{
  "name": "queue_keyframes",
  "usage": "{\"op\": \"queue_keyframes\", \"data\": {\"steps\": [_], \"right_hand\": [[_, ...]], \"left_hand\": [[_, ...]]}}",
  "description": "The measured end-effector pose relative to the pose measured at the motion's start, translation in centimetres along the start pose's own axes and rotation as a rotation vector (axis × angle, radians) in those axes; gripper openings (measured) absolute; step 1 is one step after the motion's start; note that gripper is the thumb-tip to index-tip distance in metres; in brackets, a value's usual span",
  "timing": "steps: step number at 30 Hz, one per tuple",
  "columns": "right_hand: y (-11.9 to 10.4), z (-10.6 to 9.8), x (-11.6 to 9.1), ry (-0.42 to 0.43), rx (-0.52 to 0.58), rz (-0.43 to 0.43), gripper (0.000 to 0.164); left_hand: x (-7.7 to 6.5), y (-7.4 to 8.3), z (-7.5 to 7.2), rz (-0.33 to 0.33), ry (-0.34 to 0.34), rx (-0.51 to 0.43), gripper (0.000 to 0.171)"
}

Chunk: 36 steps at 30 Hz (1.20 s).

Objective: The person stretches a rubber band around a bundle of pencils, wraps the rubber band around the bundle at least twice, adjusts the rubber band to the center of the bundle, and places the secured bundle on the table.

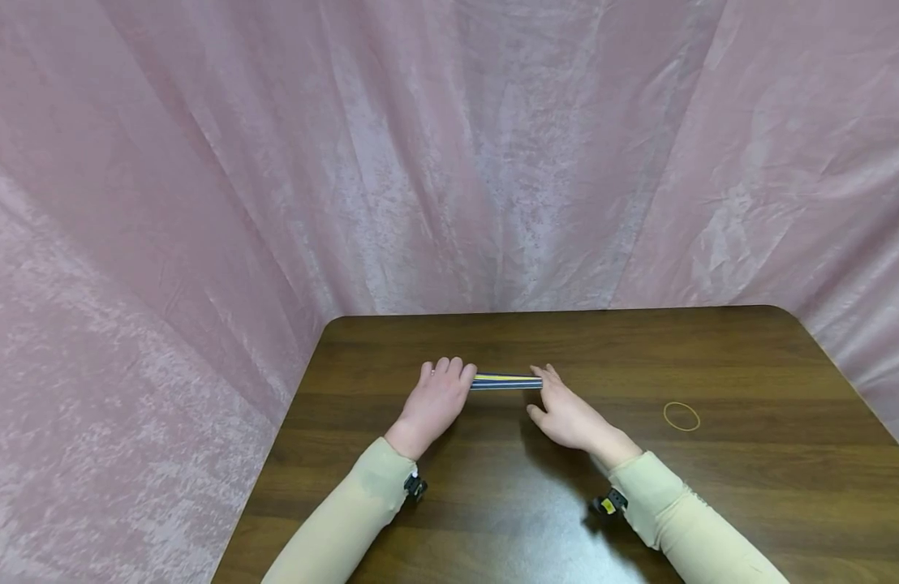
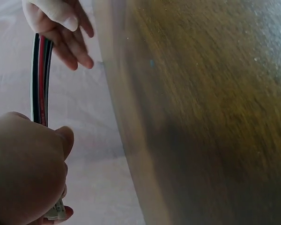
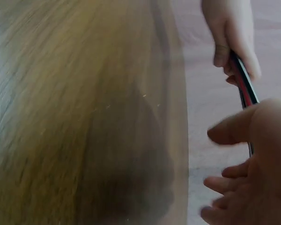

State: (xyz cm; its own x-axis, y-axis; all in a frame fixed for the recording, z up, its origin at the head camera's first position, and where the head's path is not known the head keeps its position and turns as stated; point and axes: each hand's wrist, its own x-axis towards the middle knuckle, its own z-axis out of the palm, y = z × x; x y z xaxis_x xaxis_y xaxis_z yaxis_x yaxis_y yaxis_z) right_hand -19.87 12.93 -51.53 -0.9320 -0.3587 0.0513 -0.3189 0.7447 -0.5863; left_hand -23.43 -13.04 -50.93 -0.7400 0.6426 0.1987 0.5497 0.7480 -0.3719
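Note:
My left hand (image 1: 436, 403) grips one end of a flat bundle of long thin strips (image 1: 506, 382), held level above the table. Dark blue, white and yellow edges show from the head. In the left wrist view the same bundle (image 2: 41, 79) looks black, red and white, and a pale end pokes out below the fist. At the opposite end is my right hand (image 1: 569, 418), its fingers extended and its thumb apart, the palm side against the bundle's tip. The right wrist view shows those fingers (image 3: 225, 183) loosely spread.
A thin yellow rubber band (image 1: 681, 416) lies on the brown wooden table (image 1: 749, 487), right of my right hand. Pink velvety curtains (image 1: 449, 162) hang behind the table and along its left side.

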Motion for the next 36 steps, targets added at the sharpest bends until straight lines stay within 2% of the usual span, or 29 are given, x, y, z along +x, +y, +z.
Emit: {"op": "queue_keyframes", "data": {"steps": [4, 11, 16, 23, 25, 28, 33, 36], "right_hand": [[0.1, -0.2, -0.1, 0.074, -0.101, -0.051, 0.061], [0.6, -0.8, -0.4, 0.083, -0.067, -0.014, 0.066], [0.1, -0.6, -0.4, 0.078, -0.097, -0.007, 0.065], [-0.5, -0.3, -0.5, 0.17, -0.395, -0.034, 0.063], [-0.6, -0.3, -0.6, 0.181, -0.425, -0.047, 0.063], [-0.6, -0.5, -0.4, 0.169, -0.362, -0.047, 0.063], [-0.1, -0.8, -0.2, 0.099, -0.087, 0.011, 0.066], [0.1, -0.9, -0.1, 0.065, -0.019, 0.022, 0.067]], "left_hand": [[0.0, 0.0, 0.1, 0.011, 0.02, 0.022, 0.012], [-0.3, -0.1, 0.2, 0.009, 0.085, 0.047, 0.01], [-0.2, 0.1, 0.0, 0.008, 0.089, 0.062, 0.01], [0.1, 0.6, -0.5, 0.014, 0.054, 0.084, 0.011], [0.1, 0.6, -0.7, 0.012, 0.046, 0.076, 0.011], [0.2, 0.5, -0.9, 0.01, 0.026, 0.029, 0.011], [0.0, 0.1, -0.6, -0.007, -0.025, -0.118, 0.013], [-0.2, -0.2, -0.4, -0.016, -0.036, -0.169, 0.015]]}}
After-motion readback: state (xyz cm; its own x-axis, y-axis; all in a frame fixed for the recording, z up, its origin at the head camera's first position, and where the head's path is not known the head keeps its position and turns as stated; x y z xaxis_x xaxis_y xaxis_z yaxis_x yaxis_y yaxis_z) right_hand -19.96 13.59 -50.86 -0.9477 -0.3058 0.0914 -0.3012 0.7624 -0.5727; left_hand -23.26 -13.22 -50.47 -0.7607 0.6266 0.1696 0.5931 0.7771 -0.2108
